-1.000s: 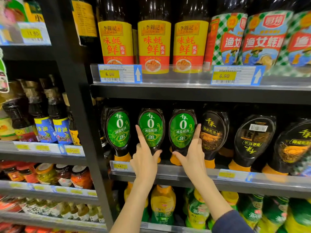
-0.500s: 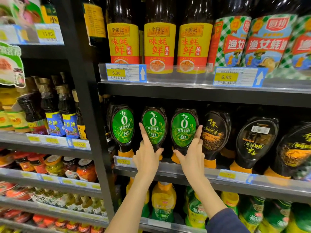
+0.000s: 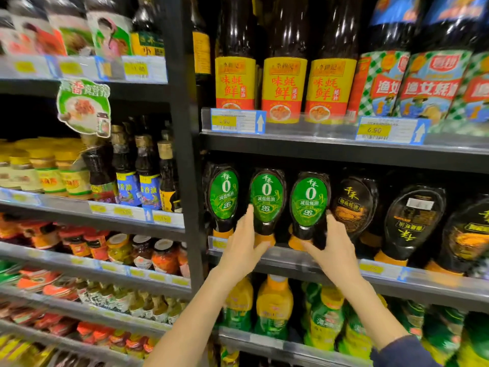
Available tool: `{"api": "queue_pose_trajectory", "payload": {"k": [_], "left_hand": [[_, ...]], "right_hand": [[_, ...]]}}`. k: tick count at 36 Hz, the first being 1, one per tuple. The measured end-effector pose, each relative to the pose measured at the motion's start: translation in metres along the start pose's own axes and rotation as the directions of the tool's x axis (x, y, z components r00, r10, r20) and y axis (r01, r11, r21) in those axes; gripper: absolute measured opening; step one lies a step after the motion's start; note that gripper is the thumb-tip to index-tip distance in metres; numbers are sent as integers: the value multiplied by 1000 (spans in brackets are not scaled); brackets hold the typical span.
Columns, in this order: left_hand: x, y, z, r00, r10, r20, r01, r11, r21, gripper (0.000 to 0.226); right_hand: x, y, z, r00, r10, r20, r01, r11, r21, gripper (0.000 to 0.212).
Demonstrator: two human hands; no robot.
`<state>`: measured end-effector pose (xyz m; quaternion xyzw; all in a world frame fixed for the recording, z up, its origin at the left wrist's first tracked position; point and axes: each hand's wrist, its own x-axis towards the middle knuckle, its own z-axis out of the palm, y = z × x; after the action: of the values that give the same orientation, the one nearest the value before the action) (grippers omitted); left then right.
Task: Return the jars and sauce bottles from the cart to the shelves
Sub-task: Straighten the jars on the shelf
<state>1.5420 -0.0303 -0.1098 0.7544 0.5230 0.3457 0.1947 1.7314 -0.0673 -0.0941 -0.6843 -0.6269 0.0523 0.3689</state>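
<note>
Hands at mid shelf (image 3: 330, 260): left hand (image 3: 242, 251) & right hand (image 3: 334, 254), fingers spread open, flank two green-label sauce bottles (image 3: 267, 200) without clamping. Step looks like straightening the row; next prob. let go, back to cart.

Shop, likely supermarket: stocked shelves (image 3: 344, 152), price tags (image 3: 389, 130), sauce bottles (image 3: 284, 88).

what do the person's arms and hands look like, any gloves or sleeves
Both hands are bare: no gloves, and no rings or watch that I can see. The left hand leads back to a forearm uncovered as far as the frame shows. The right hand has a bare forearm too, ending in a dark blue sleeve pushed up near the elbow.
</note>
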Motion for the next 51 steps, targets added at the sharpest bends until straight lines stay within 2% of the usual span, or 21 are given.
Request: {"api": "queue_pose_trajectory", "payload": {"k": [4, 6, 11, 14, 19, 23, 29, 33, 43, 51], "left_hand": [[-21, -8, -27, 964, 102, 245, -111, 994, 22, 78], [-33, -13, -43, 940, 118, 322, -132, 991, 22, 73], [-64, -38, -94, 906, 146, 397, -202, 974, 103, 64], [-84, -68, -130, 894, 117, 433, -187, 975, 121, 61], [-117, -119, -198, 926, 95, 365, -174, 966, 190, 60], [-141, -155, -252, 944, 45, 328, -131, 960, 245, 61], [-162, -209, -316, 974, -22, 226, -50, 950, 308, 58], [-166, -238, -349, 987, -47, 152, -7, 943, 334, 60], [-127, -313, -397, 999, -19, -27, 28, 929, 368, 65], [-57, -349, -439, 986, 104, -130, -42, 910, 412, 65]], "right_hand": [[-13, -13, -7, 999, -9, 52, 14, 996, -87, 76], [-22, -24, -6, 995, -29, 91, 41, 990, -134, 74], [-54, -69, 8, 987, -65, 148, 84, 989, -123, 65], [-79, -104, 22, 983, -75, 169, 98, 986, -133, 60], [-113, -172, 55, 959, -213, 185, 230, 970, -77, 47], [-125, -235, 83, 911, -341, 230, 346, 938, 21, 50], [-119, -309, 130, 824, -454, 338, 477, 879, 19, 61], [-103, -343, 159, 792, -485, 371, 508, 861, 40, 63], [-40, -387, 240, 803, -537, 258, 529, 842, 108, 67], [22, -438, 285, 754, -639, 151, 614, 768, 182, 69]]}}
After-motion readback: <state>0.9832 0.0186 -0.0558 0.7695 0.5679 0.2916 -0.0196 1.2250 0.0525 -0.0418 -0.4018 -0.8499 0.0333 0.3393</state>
